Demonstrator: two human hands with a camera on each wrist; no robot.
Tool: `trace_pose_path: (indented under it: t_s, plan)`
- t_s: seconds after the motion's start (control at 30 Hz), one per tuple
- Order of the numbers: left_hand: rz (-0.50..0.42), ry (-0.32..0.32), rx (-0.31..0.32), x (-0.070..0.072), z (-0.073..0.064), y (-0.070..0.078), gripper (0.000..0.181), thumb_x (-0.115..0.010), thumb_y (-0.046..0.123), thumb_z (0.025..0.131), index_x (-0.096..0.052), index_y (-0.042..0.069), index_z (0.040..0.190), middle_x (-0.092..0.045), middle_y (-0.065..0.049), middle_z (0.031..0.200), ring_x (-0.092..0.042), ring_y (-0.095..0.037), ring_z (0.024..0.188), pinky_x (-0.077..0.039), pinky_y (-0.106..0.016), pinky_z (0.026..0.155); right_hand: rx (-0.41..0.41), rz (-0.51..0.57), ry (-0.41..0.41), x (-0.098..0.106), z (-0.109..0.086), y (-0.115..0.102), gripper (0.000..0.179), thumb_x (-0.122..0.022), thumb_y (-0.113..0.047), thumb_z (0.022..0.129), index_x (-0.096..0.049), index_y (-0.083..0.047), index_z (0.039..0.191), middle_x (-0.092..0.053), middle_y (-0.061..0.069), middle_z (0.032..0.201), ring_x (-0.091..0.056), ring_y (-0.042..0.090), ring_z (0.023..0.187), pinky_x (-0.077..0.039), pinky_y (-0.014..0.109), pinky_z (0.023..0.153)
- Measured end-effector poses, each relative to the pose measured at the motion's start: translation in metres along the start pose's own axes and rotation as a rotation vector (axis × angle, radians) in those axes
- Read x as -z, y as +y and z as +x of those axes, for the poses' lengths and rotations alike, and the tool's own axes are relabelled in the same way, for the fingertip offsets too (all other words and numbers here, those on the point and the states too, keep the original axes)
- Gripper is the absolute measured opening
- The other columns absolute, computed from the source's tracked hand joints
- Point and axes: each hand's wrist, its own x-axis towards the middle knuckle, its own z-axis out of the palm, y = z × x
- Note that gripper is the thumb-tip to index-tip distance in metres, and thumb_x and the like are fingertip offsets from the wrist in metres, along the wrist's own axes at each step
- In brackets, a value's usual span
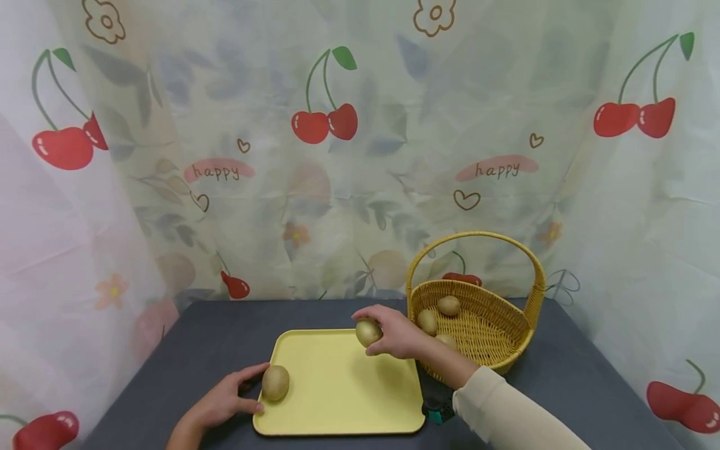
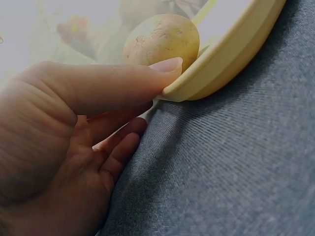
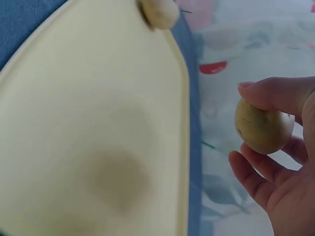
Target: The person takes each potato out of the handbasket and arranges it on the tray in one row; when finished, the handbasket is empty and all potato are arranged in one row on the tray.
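Observation:
My right hand (image 1: 398,333) holds a potato (image 1: 368,332) between thumb and fingers, raised over the far right part of a yellow tray (image 1: 337,387). In the right wrist view the same potato (image 3: 263,127) shows under the thumb, with fingertips below it. Another potato (image 1: 275,383) lies inside the tray at its left edge. Beside it, my left hand (image 1: 222,400) grips that edge of the tray. Seen from the left wrist, the thumb (image 2: 128,86) lies over the tray's rim (image 2: 221,59), and the other fingers are curled below and outside it.
A wicker basket (image 1: 506,350) with a tall arched handle stands right of the tray, with potatoes (image 1: 449,305) in it. A small black and teal object (image 1: 437,406) shows by the tray's right edge. Dark cloth covers the table (image 1: 225,331); a printed curtain (image 1: 360,187) hangs behind.

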Motion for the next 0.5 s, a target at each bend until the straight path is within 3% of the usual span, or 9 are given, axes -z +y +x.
trace_pose_path:
  t_s: [0.17, 0.5]
  plan:
    - [0.026, 0.017, 0.010, 0.000, 0.000, 0.001, 0.075, -0.077, 0.025, 0.083, -0.043, -0.003, 0.144, -0.046, -0.024, 0.142, -0.041, -0.043, 0.128, -0.041, -0.042, 0.095, -0.023, 0.025, -0.010, -0.028, 0.015, 0.003, 0.061, -0.082, -0.005, 0.075, -0.058, -0.013, 0.131, -0.056, 0.005, 0.126, -0.056, 0.023, 0.103, -0.047, 0.034, 0.077]
    - [0.030, 0.021, -0.005, -0.001, 0.000, 0.000, 0.077, -0.079, 0.026, 0.081, -0.044, -0.002, 0.144, -0.046, -0.023, 0.142, -0.039, -0.044, 0.129, -0.040, -0.042, 0.095, -0.115, 0.052, -0.011, -0.087, 0.033, 0.012, 0.064, -0.084, -0.004, 0.072, -0.061, -0.015, 0.130, -0.057, 0.003, 0.128, -0.057, 0.019, 0.106, -0.047, 0.030, 0.080]
